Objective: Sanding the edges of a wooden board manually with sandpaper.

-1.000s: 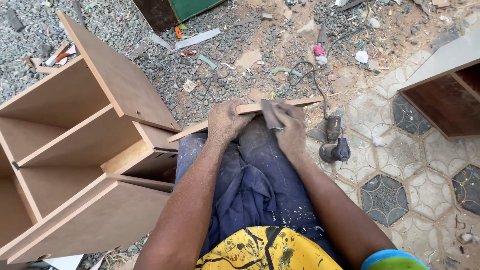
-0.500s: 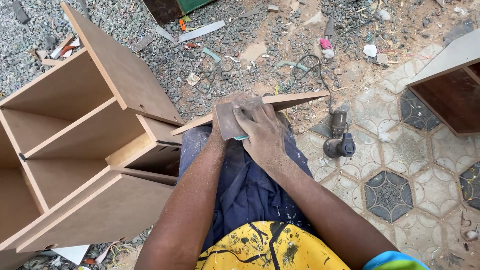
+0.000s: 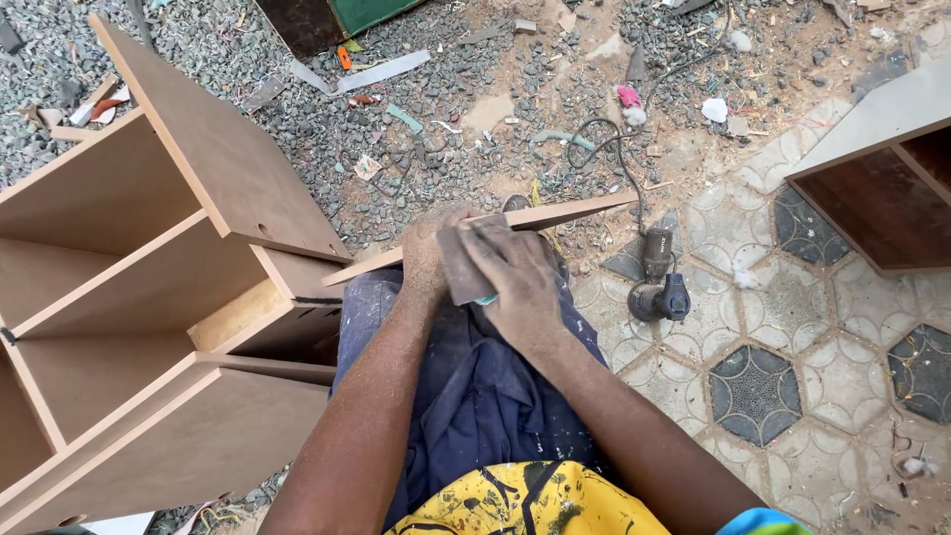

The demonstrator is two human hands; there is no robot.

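Head view, looking down: a thin wooden board (image 3: 555,214) lies across the person's lap, propped there for support. The right hand (image 3: 515,282) presses a brown sanding sheet (image 3: 464,266) flat onto it, fingers together. The left hand (image 3: 428,256), fingers curled, steadies the board. An open wooden cabinet (image 3: 149,297) lies left; a power tool (image 3: 659,282) rests right.

Cabinet (image 3: 149,297) left of board (image 3: 555,214) (grinder (image 3: 659,287) right).

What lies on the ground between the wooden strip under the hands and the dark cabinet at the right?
In the head view, a power tool with its black cable lies on the patterned tiles between the wooden strip and the dark cabinet.
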